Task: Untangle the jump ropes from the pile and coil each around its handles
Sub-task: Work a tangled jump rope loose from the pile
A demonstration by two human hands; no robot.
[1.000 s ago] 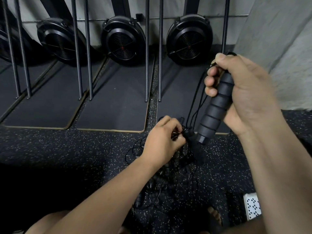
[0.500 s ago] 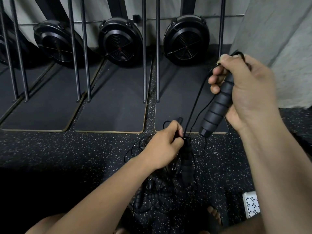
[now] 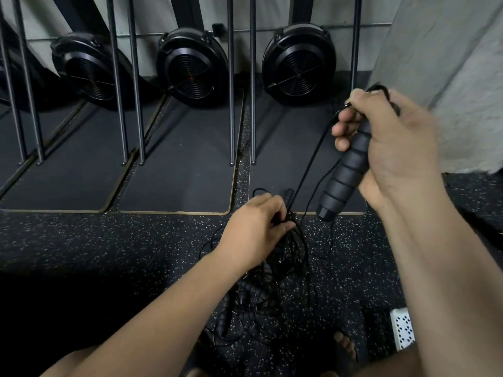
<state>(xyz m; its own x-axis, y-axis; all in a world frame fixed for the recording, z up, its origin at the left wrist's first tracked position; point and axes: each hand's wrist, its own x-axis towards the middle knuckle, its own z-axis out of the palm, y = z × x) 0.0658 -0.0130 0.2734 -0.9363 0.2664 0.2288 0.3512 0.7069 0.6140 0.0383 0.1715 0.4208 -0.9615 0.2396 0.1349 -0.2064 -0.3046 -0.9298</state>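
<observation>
My right hand is raised at the right and grips a black ribbed jump rope handle, which tilts down to the left. A thin black cord runs taut from the top of that handle down to my left hand. My left hand pinches the cord and dark rope parts just above the tangled pile of black jump ropes on the speckled floor. Several other ribbed handles lie buried in the pile. Another handle tip pokes out behind my left hand.
Three black fan-wheel machines stand on dark mats along the back wall, with upright metal rods between them. A grey wall rises at the right. A white perforated object and my toes are at the lower right.
My left hand has let the second handle drop toward the pile and now pinches the cord lower. My right hand has stayed up with its handle, and the cord is drawn straighter.
</observation>
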